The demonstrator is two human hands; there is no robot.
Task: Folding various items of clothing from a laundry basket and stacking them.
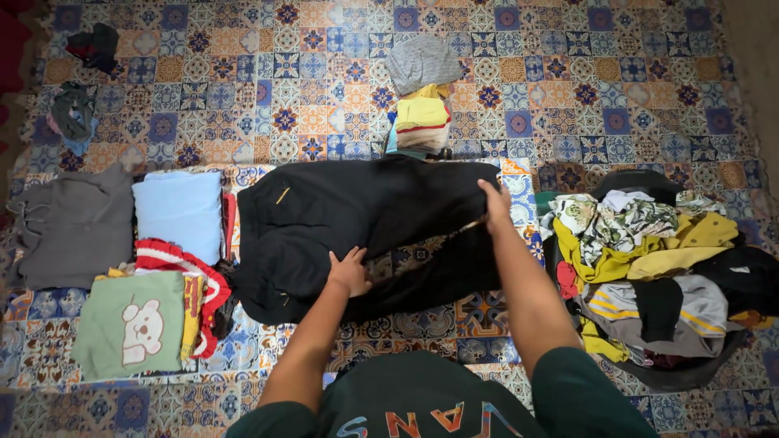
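Spread flat on the patterned floor covering (519, 89): black trousers (357, 223), long axis running left to right, waistband end toward the left. Right of the trousers, a dark basket (690, 375) heaped with unsorted clothes (649, 243). Left of the trousers, folded pieces: grey garment (69, 227), light blue one (178, 212), green top with a bear (130, 324), red-and-white knit (182, 264). Beyond the trousers, a small folded stack (422, 105). Right hand (497, 207) pinching the far right edge of the trousers; left hand (350, 272) pressed flat, unclenched, on the near middle, nearer the body.
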